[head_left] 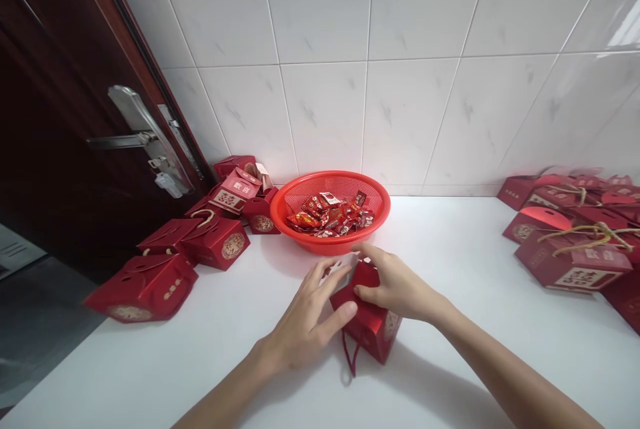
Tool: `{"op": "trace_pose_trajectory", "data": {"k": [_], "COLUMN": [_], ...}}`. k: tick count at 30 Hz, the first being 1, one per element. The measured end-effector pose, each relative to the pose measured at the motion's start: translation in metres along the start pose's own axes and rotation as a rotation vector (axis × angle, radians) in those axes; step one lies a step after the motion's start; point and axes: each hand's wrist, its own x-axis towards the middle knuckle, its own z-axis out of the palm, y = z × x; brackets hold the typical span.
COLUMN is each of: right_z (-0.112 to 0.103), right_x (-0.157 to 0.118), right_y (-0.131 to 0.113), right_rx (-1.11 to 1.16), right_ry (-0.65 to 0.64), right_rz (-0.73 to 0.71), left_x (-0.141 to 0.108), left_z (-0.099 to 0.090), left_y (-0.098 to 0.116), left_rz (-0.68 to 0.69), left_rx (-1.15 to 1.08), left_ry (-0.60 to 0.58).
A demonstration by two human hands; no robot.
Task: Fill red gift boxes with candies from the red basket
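A small red box (369, 330) stands on the white table, with a dark red cord (351, 354) hanging from its near left side. My left hand (310, 315) is at the box's left side, fingers apart, with the thumb over the near edge. From the right, my right hand (395, 282) grips the top of the box between thumb and fingers, where a pale flap (347, 269) shows. Just behind sits a red plastic basket (330, 242) holding several wrapped sweets (335, 215). What is inside the box is hidden.
Several red boxes (145, 287) stand at the left, near a dark door (65, 82) with a metal handle. More red boxes (575, 259), some tied with tan cord, are piled at the right. A tiled wall (325, 115) rises behind the table (450, 235).
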Motion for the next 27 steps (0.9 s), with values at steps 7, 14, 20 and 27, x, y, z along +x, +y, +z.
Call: {"op": "trace_pose_trajectory", "data": {"k": [7, 14, 20, 27], "right_z": [-0.011, -0.017, -0.031, -0.033], "right_x": [-0.008, -0.015, -0.019, -0.021], "right_y": [-0.008, -0.013, -0.015, -0.020], "right_rx": [-0.040, -0.233, -0.020, 0.102], "right_ry": [-0.045, -0.064, -0.072, -0.122], "right_rz": [-0.094, -0.143, -0.161, -0.200], "left_x": [0.001, 0.000, -0.001, 0.004], "left_z": [0.005, 0.005, 0.007, -0.001], "left_y": [-0.001, 0.005, 0.007, -0.003], "left_rz": [-0.080, -0.052, 0.083, 0.122], "left_rx": [-0.023, 0.041, 0.120, 0.200], "left_ry": [0.037, 0.041, 0.198, 0.315]}}
